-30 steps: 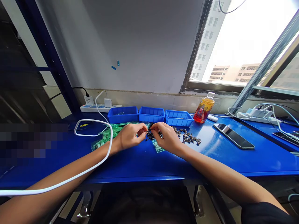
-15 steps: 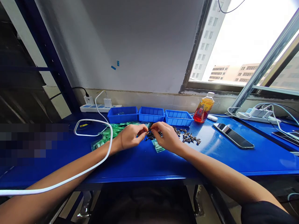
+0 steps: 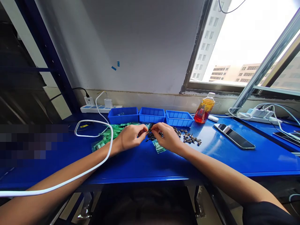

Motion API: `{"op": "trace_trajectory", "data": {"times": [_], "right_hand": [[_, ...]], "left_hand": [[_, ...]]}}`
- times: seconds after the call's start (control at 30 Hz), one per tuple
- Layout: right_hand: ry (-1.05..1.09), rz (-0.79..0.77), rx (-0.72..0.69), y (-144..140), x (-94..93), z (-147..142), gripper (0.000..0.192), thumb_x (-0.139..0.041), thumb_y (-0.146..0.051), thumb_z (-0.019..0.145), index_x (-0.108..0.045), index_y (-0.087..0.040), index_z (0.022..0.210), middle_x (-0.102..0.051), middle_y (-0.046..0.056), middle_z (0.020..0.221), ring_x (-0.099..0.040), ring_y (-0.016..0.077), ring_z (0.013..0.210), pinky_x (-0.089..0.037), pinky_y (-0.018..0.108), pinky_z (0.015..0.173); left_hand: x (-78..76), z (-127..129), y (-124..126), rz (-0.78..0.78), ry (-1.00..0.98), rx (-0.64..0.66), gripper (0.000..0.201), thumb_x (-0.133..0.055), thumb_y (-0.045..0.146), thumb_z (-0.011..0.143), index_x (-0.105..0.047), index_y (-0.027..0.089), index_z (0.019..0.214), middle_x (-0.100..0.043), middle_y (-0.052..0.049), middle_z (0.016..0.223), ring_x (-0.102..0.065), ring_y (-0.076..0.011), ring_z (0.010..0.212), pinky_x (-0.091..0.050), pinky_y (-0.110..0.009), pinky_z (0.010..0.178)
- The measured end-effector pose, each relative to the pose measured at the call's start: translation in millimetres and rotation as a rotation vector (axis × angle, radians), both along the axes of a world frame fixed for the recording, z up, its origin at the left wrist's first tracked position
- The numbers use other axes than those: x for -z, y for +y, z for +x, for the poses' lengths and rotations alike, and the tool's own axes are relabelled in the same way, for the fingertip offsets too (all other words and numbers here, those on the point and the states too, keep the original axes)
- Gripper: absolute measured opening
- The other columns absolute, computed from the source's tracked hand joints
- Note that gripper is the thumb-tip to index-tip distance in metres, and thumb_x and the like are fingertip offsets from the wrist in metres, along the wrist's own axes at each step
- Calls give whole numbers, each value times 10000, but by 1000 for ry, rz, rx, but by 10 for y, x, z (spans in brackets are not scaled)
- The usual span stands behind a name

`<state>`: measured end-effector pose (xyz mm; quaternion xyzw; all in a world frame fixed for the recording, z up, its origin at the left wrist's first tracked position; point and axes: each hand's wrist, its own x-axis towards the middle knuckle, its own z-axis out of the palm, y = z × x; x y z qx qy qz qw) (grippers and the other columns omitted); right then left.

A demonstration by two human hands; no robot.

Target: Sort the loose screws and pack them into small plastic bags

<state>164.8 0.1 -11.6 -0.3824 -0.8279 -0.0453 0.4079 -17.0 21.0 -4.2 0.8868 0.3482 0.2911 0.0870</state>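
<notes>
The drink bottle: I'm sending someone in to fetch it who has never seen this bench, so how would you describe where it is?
On the blue workbench under the window, look at the back edge, just right of the row of three blue bins. The drink bottle stands upright there beside a small white object. It is the only orange thing on the bench, with a white cap.

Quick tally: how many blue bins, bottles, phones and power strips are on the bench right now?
Blue bins: 3
Bottle: 1
Phones: 2
Power strips: 2
Total: 8
</notes>
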Motion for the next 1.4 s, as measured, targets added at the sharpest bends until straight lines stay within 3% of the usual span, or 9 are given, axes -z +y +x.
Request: {"op": "trace_trajectory", "data": {"times": [0.13, 0.4, 1.0, 1.4], "right_hand": [[-14, 25, -30, -7, -4, -4, 106, -489, -123, 809, -563, -187, 768, -629, 18, 707, -562, 129, 646, -433, 237, 611], [-25, 17, -12, -2, -3, 8, 111, -488, -122, 814, -569, -189, 777, -629, 18, 712, -559, 127, 654, -428, 232, 614], [-113, -39, -20, -7, -5, 0, 126, -484, -112, 815, -599, -163, 824, -664, 40, 759, -588, 132, 681, -419, 227, 629], [-139, -74, 7, -29, -27, -2, 129, -477, -121, 826, -600, -160, 825, -671, 43, 751, -596, 134, 671, -415, 222, 620]], "left_hand": [[-17, -1, 0, -6, 3, -39, 144, -438, 261, 758, -559, 184, 766, -603, 17, 588, -549, -123, 533, -388, -218, 536], [13, -6, 31, -15, 14, 32, 147, -449, 260, 764, -567, 174, 781, -633, 3, 629, -571, -126, 564, -400, -216, 546], [-7, 4, -5, -51, 41, 35, 78, -468, 202, 715, -537, 171, 695, -557, 37, 551, -500, -93, 499, -359, -198, 514], [-7, 0, 7, -62, 83, 11, 154, -470, 246, 768, -598, 165, 795, -598, 22, 579, -535, -111, 526, -356, -209, 515]]}}
